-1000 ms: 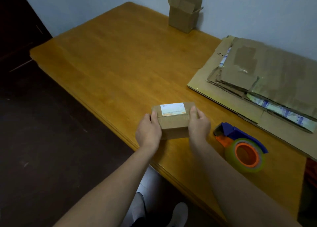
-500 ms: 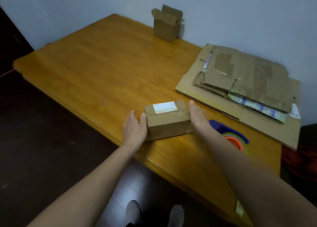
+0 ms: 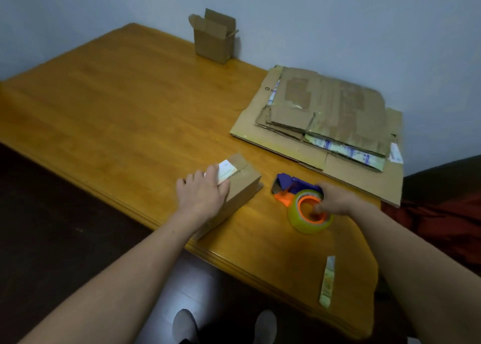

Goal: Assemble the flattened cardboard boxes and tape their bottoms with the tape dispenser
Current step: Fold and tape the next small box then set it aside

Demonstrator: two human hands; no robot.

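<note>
A small assembled cardboard box (image 3: 243,187) with a white label lies near the table's front edge. My left hand (image 3: 201,194) rests flat on its top, fingers straight over the label. To its right lies the tape dispenser (image 3: 294,187), blue and orange, with a yellowish tape roll (image 3: 307,224). My right hand (image 3: 338,200) grips the dispenser at the roll, fingers curled into the orange core. A stack of flattened cardboard boxes (image 3: 328,106) lies at the right back of the table.
An open-topped assembled small box (image 3: 212,40) stands at the table's far edge by the wall. A strip of torn label or tape (image 3: 327,281) lies near the front right corner. The wooden table (image 3: 117,104) drops to a dark floor on the left.
My right hand left the small box and moved right onto the tape dispenser. My left hand shifted from the box's side to its top. The camera view swung right.
</note>
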